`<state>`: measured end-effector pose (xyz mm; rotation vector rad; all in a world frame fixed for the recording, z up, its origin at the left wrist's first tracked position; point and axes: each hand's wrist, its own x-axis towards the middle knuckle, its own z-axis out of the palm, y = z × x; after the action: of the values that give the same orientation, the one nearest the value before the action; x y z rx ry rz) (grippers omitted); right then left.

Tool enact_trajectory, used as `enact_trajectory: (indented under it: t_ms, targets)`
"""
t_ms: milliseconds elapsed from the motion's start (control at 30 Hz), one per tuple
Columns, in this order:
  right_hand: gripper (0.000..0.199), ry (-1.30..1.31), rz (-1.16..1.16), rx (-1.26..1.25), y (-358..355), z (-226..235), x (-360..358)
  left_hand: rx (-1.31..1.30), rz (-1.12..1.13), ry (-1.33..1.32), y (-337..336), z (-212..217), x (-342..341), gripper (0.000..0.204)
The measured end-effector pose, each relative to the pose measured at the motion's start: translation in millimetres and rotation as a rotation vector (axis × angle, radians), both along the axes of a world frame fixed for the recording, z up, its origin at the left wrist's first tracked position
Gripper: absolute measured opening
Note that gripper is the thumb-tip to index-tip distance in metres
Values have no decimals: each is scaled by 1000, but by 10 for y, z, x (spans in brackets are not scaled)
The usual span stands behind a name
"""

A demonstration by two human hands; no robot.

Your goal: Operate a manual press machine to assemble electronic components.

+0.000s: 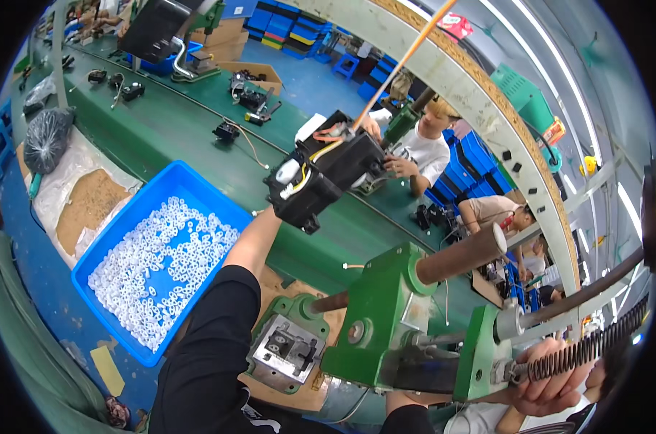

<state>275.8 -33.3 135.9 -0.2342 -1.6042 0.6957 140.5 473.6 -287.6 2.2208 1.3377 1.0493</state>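
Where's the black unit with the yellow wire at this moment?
In the head view, the black unit is just above centre, at the end of the left forearm, up and right of the blue tray and above the near green press.

Left fingers (grip unclear) hidden behind the black housing (357,160)
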Motion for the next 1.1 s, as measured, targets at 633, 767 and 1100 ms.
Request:
enact_trajectory:
  t_ms: [633, 767, 1100]
  targets:
    - [8, -47, 185, 19, 289, -42, 281, -497, -1019, 317, -3177, 1960, -1488, 92]
    - [9, -51, 88, 52, 206, -137, 279, -388, -947, 380, -3529, 1711, -1283, 42]
    - [10, -28, -48, 71, 195, -297, 205, -9, -424, 311, -4186, 1360, -1413, 27]
